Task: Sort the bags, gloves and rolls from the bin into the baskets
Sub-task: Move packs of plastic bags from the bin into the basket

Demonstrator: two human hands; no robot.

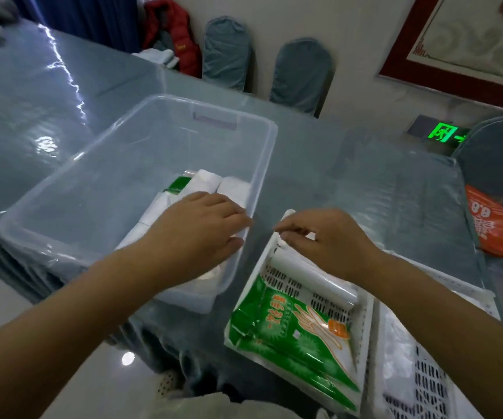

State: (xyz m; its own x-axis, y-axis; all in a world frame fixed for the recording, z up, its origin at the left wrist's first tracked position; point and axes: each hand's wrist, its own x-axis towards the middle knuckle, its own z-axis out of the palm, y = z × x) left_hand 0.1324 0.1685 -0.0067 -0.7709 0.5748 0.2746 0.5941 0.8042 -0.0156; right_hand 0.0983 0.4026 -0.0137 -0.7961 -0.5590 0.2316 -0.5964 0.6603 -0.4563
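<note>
I see the table (350,164) carrying the clear bin (129,164) beside the white basket (362,328), keeping transfers short. White rolls (214,184) remain in the bin's near right corner. My left hand (201,228) lies open, palm down on them. My right hand (325,237), fingers curled and holding nothing, hovers over the basket's roll (313,279) and glove packets (298,337).

Plastic-covered table (62,95); two grey chairs (226,52) against the wall; red jacket (173,28); orange bag (489,222); green exit sign (443,132)

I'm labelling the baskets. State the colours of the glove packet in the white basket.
Green and white, with an orange hand outline, on the glove packet; head view.
</note>
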